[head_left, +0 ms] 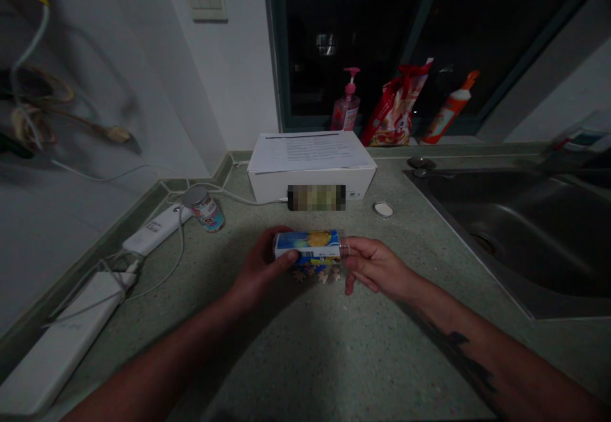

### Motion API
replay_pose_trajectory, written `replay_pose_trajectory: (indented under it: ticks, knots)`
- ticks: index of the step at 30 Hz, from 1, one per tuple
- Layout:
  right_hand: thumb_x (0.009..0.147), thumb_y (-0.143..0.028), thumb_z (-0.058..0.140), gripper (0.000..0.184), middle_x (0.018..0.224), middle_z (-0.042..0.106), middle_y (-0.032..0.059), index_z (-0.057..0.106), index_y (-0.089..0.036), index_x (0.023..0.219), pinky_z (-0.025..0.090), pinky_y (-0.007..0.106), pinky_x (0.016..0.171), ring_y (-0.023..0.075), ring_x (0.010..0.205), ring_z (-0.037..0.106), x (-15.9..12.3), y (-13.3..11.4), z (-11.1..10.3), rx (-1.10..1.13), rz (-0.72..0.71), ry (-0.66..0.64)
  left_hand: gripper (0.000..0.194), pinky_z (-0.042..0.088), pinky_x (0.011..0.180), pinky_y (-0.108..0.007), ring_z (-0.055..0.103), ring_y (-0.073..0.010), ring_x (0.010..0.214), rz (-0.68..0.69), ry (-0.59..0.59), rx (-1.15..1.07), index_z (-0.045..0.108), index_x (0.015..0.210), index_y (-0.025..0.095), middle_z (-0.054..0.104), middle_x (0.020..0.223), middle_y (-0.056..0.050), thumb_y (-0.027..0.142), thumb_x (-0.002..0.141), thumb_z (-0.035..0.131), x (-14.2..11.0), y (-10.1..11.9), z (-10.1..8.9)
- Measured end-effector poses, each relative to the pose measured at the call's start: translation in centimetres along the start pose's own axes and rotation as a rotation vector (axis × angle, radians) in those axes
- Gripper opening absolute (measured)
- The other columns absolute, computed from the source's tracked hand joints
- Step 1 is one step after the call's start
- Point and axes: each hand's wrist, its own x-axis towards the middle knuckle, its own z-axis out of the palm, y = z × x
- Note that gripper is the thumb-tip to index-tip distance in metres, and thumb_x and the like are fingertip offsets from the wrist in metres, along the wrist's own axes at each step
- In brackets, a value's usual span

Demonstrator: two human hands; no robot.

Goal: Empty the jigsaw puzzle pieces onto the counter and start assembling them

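A small blue and yellow packet [309, 245] lies lengthwise just above the speckled green counter [305, 345], held between both hands. My left hand [260, 268] wraps round its left end, thumb across the front. My right hand [372, 266] pinches the clear wrapper at its right end. A few small pale bits [319, 275] lie on the counter right under the packet.
Behind the packet stands a white box [311, 164] with a printed sheet on top. A small tin can [206, 208], power strips [155, 228] and cables lie at the left. A round lid [383, 209], the steel sink [515, 231], a pink pump bottle [347, 105], a red bag [396, 109] and an orange bottle [449, 109] are to the right and rear.
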Motion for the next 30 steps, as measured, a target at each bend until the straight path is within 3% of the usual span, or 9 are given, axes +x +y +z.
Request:
replay_pose_trajectory:
  ticks: [8, 14, 20, 23, 27, 30]
  knots:
    - [0.097, -0.05, 0.078, 0.046, 0.064, 0.063, -0.0083, 0.075, -0.018, 0.13, 0.064, 0.026, 0.054, 0.0016, 0.036, 0.04, -0.2, -0.2, -0.5, -0.132, -0.027, 0.038, 0.056, 0.059, 0.099, -0.055, 0.072, -0.0355, 0.11, -0.031, -0.013, 0.024, 0.067, 0.122, 0.023, 0.076, 0.117, -0.013, 0.056, 0.082, 0.088, -0.2, -0.3, 0.2]
    - [0.097, -0.047, 0.078, 0.039, 0.065, 0.064, -0.0052, 0.077, -0.017, 0.122, 0.058, 0.024, 0.05, 0.0061, 0.042, 0.052, -0.2, -0.3, -0.8, -0.165, -0.045, 0.069, 0.057, 0.061, 0.096, -0.051, 0.073, -0.0333, 0.108, -0.025, -0.007, 0.028, 0.065, 0.121, 0.022, 0.076, 0.116, -0.013, 0.053, 0.08, 0.09, -0.3, 0.0, 0.4]
    - [0.095, -0.045, 0.08, 0.032, 0.073, 0.07, -0.005, 0.076, -0.02, 0.114, 0.062, 0.027, 0.053, 0.0025, 0.036, 0.043, 0.0, -0.3, -0.5, -0.132, -0.019, 0.091, 0.051, 0.063, 0.094, -0.048, 0.073, -0.0303, 0.105, 0.009, 0.01, 0.05, 0.064, 0.12, 0.024, 0.076, 0.111, -0.009, 0.041, 0.08, 0.09, -0.3, 0.9, 0.5]
    - [0.096, -0.047, 0.079, 0.034, 0.068, 0.07, -0.0073, 0.073, -0.021, 0.116, 0.065, 0.029, 0.057, 0.0026, 0.034, 0.042, 0.0, -0.3, -0.2, -0.064, -0.019, 0.073, 0.049, 0.063, 0.092, -0.049, 0.074, -0.0303, 0.104, 0.064, 0.014, 0.089, 0.063, 0.12, 0.025, 0.075, 0.112, -0.008, 0.039, 0.082, 0.089, 0.0, 1.0, 0.1]
    - [0.103, -0.053, 0.067, 0.039, 0.052, 0.065, -0.0075, 0.071, -0.019, 0.122, 0.067, 0.034, 0.061, 0.0118, 0.04, 0.057, -0.2, -0.3, -0.3, 0.046, 0.045, -0.018, 0.051, 0.063, 0.092, -0.047, 0.074, -0.0289, 0.105, 0.199, -0.056, 0.166, 0.062, 0.126, 0.026, 0.074, 0.117, -0.009, 0.037, 0.083, 0.088, 0.4, 0.5, -0.7]
    - [0.101, -0.057, 0.067, 0.04, 0.047, 0.061, -0.0077, 0.073, -0.018, 0.107, 0.065, 0.032, 0.057, 0.0107, 0.037, 0.05, -0.1, -0.4, -0.5, 0.054, 0.074, -0.014, 0.053, 0.061, 0.1, -0.048, 0.069, -0.0302, 0.119, 0.369, -0.088, 0.267, 0.063, 0.13, 0.027, 0.069, 0.134, -0.012, 0.031, 0.084, 0.089, 0.6, 0.0, -1.2]
